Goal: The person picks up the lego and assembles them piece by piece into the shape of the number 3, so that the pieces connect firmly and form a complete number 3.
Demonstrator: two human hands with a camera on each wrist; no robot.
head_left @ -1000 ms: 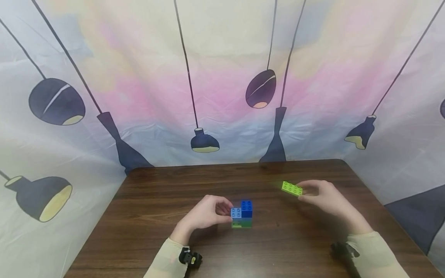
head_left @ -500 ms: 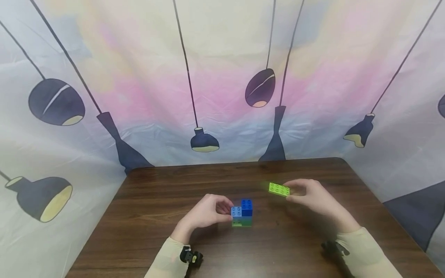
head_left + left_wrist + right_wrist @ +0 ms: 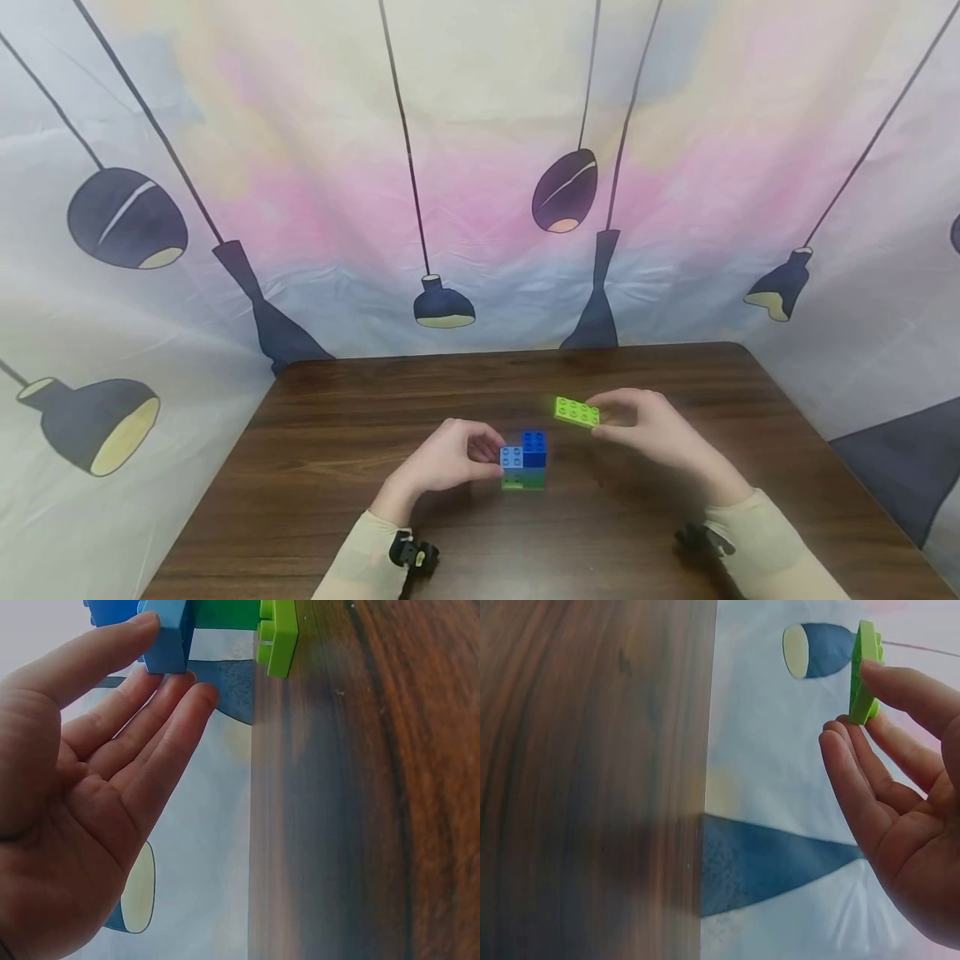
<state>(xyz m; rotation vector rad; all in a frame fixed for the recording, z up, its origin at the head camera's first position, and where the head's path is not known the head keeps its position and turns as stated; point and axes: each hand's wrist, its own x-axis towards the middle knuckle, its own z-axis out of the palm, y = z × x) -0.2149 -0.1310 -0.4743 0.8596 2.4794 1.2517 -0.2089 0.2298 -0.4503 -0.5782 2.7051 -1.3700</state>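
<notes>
A small stack of toy building bricks stands on the wooden table. Its light blue brick sits beside a taller dark blue brick, above a green brick. At the bottom lies a thin lime green base brick. My left hand pinches the light blue brick between thumb and fingers from the left. Up and to the right of the stack, my right hand pinches one end of a flat lime green brick, held above the table with its studs up.
A fabric backdrop printed with hanging lamps rises behind the table's far edge and along both sides. Each wrist carries a small black camera, the left one close over the table.
My right hand has moved left with the flat lime green brick, bringing it nearer to the stack. The left hand and the stack keep their place.
</notes>
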